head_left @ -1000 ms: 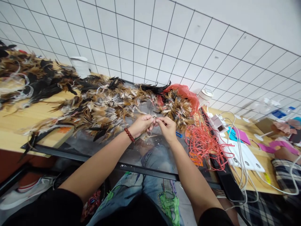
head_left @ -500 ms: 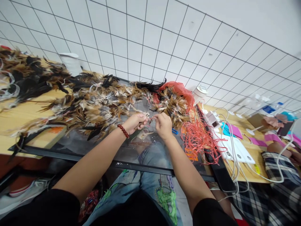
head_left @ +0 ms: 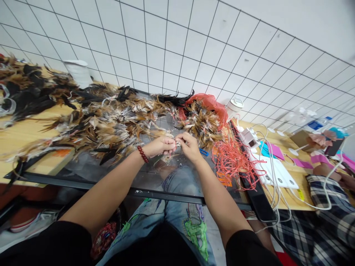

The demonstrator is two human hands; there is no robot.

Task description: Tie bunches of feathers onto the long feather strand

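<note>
1. L hand point(head_left: 162, 146): fingers closed, pinching small pale/red piece point(head_left: 178, 143) at clock ctr; can't ID.
2. R hand point(head_left: 189, 147): thumb + fingers pinched on same pc.
3. Feathers point(head_left: 111, 127) 10 o'clock; red string point(head_left: 235, 160) approx. 4.
4. Bottle point(head_left: 321, 123) 2 o'clock: blue label point(head_left: 314, 126), txt too small.

One head-worn camera looks forward and down at the hands point(head_left: 162, 145) and table point(head_left: 16, 138) nearby.

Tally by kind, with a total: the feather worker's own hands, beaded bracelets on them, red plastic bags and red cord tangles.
Left hand and right hand: 2
Beaded bracelet: 1
Red plastic bag: 1
Red cord tangle: 1
Total: 5
</note>
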